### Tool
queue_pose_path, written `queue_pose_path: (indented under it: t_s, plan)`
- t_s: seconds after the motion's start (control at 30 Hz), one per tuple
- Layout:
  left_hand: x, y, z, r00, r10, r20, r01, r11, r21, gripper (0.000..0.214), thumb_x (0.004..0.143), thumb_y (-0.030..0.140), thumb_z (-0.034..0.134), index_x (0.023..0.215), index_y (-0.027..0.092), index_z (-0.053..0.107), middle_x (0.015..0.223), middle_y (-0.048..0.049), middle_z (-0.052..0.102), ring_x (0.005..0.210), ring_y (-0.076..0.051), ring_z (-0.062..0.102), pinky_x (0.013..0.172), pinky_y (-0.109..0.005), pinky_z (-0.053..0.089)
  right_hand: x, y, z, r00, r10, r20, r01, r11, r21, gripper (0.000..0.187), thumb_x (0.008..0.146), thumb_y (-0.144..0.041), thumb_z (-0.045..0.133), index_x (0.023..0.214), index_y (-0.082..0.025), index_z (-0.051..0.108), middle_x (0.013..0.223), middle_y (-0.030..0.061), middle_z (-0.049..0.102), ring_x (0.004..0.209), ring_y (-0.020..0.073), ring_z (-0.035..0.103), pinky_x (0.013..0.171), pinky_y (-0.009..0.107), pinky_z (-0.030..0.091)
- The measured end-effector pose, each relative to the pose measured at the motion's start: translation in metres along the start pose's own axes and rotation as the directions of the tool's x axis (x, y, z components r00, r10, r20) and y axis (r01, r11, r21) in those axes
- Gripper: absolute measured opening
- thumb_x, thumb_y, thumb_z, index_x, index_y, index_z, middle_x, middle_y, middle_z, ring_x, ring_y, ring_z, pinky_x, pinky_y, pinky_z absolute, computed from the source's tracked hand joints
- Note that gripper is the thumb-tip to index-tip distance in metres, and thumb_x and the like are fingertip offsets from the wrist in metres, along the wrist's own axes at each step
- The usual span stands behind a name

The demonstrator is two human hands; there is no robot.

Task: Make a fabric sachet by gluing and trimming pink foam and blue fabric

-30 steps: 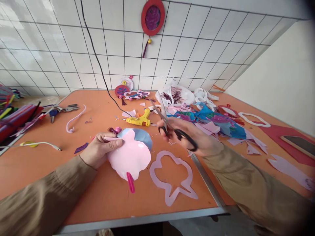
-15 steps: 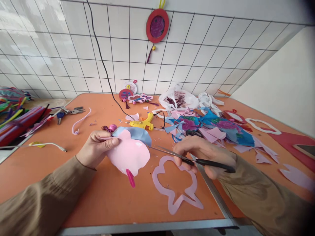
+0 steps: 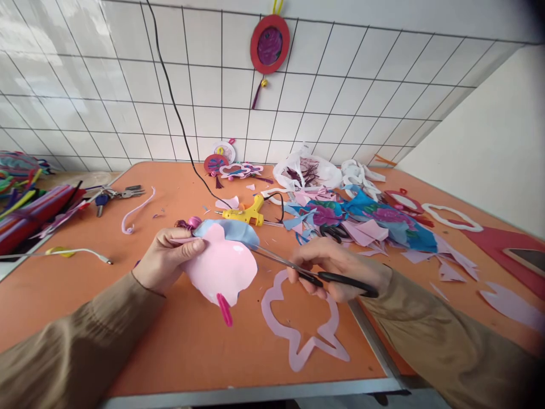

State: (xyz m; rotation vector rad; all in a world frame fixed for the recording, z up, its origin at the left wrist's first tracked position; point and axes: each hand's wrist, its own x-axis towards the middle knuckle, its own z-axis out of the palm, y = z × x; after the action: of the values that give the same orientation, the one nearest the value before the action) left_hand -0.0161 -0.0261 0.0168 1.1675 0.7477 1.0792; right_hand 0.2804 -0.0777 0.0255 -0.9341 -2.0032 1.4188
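Note:
My left hand (image 3: 172,255) pinches a pink cutout (image 3: 223,264) by its left edge, above the table. Behind the cutout shows a light blue piece (image 3: 232,230), and a dark pink fuzzy loop (image 3: 224,309) hangs from its lower edge. A round pink bead (image 3: 195,222) sits by my left fingertips. In my right hand (image 3: 336,267) are black-handled scissors (image 3: 347,282). Their blades point left, with the tips at the right edge of the blue piece; whether the tips touch it I cannot tell. Below my right hand a pale pink outline frame (image 3: 272,318) lies flat on the table.
A yellow glue gun (image 3: 247,214) with a black cord lies behind my hands. Pink and blue scraps (image 3: 366,230) pile up at the right, near a white plastic bag (image 3: 327,173). Keys (image 3: 102,200), a white cable (image 3: 85,250) and coloured fuzzy sticks (image 3: 46,207) lie at the left.
My right hand has moved left with the scissors, bringing the blades closer to the blue piece. My left hand and the pink cutout have hardly moved. The view has shifted slightly.

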Motion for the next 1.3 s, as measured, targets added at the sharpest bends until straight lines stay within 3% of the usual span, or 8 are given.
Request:
queue_pose_path:
  t_s: [0.1,0.3,0.57,1.03,1.3]
  plan:
    - [-0.001,-0.004,0.001,0.997,-0.073,-0.001,0.073,0.997,0.025,0.027,0.054,0.038,0.089,0.057,0.015,0.076,0.055,-0.0051,0.067,0.049,-0.016,0.061,0.046,-0.027,0.052,0.005,-0.002,0.009,1.0,0.007,0.023,-0.009,0.998,0.063,0.047,0.072,-0.055,0.068,0.089,-0.011,0.062,0.064,0.0,0.055,0.056,0.009,0.05,0.051,0.021,0.042]
    - [-0.003,-0.01,0.0,0.995,-0.1,0.028,0.098,0.993,0.067,0.023,0.061,0.036,0.086,0.061,0.015,0.076,0.058,-0.004,0.067,0.051,-0.014,0.06,0.048,-0.027,0.051,0.01,-0.004,0.019,0.999,0.025,0.023,-0.027,0.993,0.116,0.066,0.07,-0.072,0.064,0.095,-0.012,0.059,0.072,0.0012,0.056,0.059,0.0087,0.05,0.053,0.021,0.041]
    - [-0.003,-0.011,0.003,0.996,-0.058,0.062,0.051,0.992,0.112,0.024,0.062,0.036,0.085,0.055,0.016,0.075,0.052,-0.0032,0.062,0.049,-0.013,0.054,0.046,-0.025,0.047,0.013,0.007,0.02,0.996,-0.085,0.003,0.084,0.992,0.096,0.054,0.074,-0.061,0.068,0.094,-0.011,0.061,0.07,0.0007,0.055,0.058,0.0092,0.05,0.05,0.02,0.037]
    - [-0.005,-0.01,0.006,0.99,-0.138,0.023,0.136,0.988,0.077,0.029,0.057,0.04,0.087,0.056,0.015,0.075,0.053,-0.0046,0.065,0.048,-0.015,0.058,0.046,-0.027,0.05,0.014,0.012,0.023,0.997,-0.08,0.019,0.076,0.987,0.141,0.053,0.072,-0.06,0.07,0.092,-0.011,0.061,0.07,-0.0003,0.053,0.057,0.0086,0.049,0.049,0.019,0.036]
    - [-0.004,-0.01,0.01,0.997,-0.072,0.002,0.072,0.997,0.042,0.029,0.055,0.038,0.088,0.051,0.014,0.072,0.048,-0.001,0.06,0.043,-0.011,0.053,0.042,-0.023,0.045,0.015,0.007,0.025,0.997,-0.083,-0.001,0.082,0.988,0.134,0.057,0.071,-0.066,0.067,0.088,-0.012,0.06,0.066,-0.001,0.053,0.055,0.0084,0.047,0.047,0.019,0.034]
